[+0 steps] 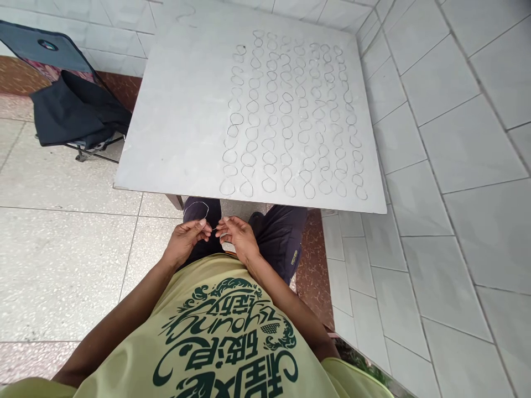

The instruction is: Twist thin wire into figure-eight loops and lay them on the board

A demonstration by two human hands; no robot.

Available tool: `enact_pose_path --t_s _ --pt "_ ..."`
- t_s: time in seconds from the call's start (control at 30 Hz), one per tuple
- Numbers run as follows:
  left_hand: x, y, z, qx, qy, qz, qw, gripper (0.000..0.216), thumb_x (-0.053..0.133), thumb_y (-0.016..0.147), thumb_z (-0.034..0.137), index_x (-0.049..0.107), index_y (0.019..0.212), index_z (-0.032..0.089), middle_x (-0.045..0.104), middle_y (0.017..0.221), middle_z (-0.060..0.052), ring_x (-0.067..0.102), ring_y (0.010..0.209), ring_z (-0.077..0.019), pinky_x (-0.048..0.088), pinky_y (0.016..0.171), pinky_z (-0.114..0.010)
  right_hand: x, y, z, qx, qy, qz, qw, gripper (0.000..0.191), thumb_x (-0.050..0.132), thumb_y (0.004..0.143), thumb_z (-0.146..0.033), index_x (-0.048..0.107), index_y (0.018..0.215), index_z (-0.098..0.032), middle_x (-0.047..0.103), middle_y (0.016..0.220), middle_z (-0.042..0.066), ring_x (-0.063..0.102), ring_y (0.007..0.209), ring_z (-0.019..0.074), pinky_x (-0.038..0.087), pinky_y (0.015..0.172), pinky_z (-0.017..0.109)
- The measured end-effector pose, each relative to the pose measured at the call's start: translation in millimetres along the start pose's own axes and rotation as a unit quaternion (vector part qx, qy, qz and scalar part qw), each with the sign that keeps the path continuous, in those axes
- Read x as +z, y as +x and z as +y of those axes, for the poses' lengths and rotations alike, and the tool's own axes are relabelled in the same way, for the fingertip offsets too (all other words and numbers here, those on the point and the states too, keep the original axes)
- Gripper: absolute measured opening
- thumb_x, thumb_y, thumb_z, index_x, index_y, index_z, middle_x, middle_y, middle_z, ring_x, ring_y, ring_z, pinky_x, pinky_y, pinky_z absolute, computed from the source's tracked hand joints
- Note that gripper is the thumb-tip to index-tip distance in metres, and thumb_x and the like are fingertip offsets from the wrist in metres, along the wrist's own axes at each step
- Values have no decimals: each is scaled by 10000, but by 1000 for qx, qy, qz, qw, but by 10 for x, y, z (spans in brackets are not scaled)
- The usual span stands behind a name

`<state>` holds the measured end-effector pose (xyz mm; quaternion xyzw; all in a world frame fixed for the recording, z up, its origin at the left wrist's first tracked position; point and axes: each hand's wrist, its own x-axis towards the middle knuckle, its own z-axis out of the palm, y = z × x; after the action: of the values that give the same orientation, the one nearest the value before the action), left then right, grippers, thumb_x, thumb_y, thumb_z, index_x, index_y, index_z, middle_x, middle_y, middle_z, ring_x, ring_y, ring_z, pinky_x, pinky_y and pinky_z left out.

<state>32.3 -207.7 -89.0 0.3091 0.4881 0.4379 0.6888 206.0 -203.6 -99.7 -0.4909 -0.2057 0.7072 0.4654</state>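
Over my lap, in front of the table, my left hand [191, 235] pinches a thin wire [196, 203]. The wire curves up from the fingers in a rounded loop. My right hand [238, 235] is close beside it, thumb and fingers pinched on the wire's other end; a short stretch of wire shows between the two hands. On the grey table [182, 127] lie several rows of thin wire pieces [269, 171] bent into figure-eight and S shapes.
A folding chair [62, 47] with a dark cloth [78, 108] on it stands left of the table. A tiled wall [448, 143] runs along the right side. Another curved wire [186, 16] lies near the table's far left corner.
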Motion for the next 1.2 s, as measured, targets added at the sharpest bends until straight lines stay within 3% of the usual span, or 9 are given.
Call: enact_pose_path --t_s 0.13,0.4,0.57,0.73,0.97,1.1,1.2 --pt "-35 -29 115 -11 65 -67 996 335 788 850 491 772 746 173 698 805 -63 612 708 -159 464 599 -273 -66 -6 -149 -38 -32 -8 999 484 817 741 -631 705 882 -182 735 821 41 700 687 150 535 569 238" --pt "-23 -80 175 -60 136 -180 972 355 713 918 501 774 792 175 700 753 -75 587 618 -153 463 548 -272 -87 50 -504 -125 -179 -151 964 328 767 866 -414 725 1136 -233 749 877 4 686 762 145 535 709 258" --pt "13 -91 147 -67 130 -196 970 335 702 934 477 783 816 174 702 757 -79 614 643 -167 500 590 -288 -72 143 -647 -187 -343 -207 897 257 645 941 -271 768 1166 -253 746 850 -9 656 722 135 499 703 248" --pt "-3 -108 164 -71 137 -207 966 349 699 938 471 788 787 169 725 787 -91 637 650 -171 520 628 -308 -86 207 -758 -263 -445 -233 824 315 534 958 -170 805 1093 -257 739 832 -8 651 739 142 486 714 246" --pt "-4 -126 220 -95 93 -191 973 339 762 884 477 804 808 149 719 739 -93 622 598 -161 500 582 -294 -116 189 -738 -315 -475 -177 802 347 509 940 -110 800 1066 -250 770 939 12 689 859 179 502 821 282" --pt "28 -125 203 -114 63 -171 977 335 786 866 467 797 805 138 706 718 -92 611 587 -151 494 564 -280 -111 182 -793 -326 -497 -192 781 328 542 948 -114 787 1113 -256 783 1013 24 696 902 193 490 858 299" --pt "44 -122 187 -112 45 -166 979 332 789 868 457 780 776 139 704 752 -89 626 624 -156 507 582 -284 -92 169 -846 -303 -473 -200 803 288 544 979 -171 781 1123 -248 775 950 14 693 832 179 490 809 287"
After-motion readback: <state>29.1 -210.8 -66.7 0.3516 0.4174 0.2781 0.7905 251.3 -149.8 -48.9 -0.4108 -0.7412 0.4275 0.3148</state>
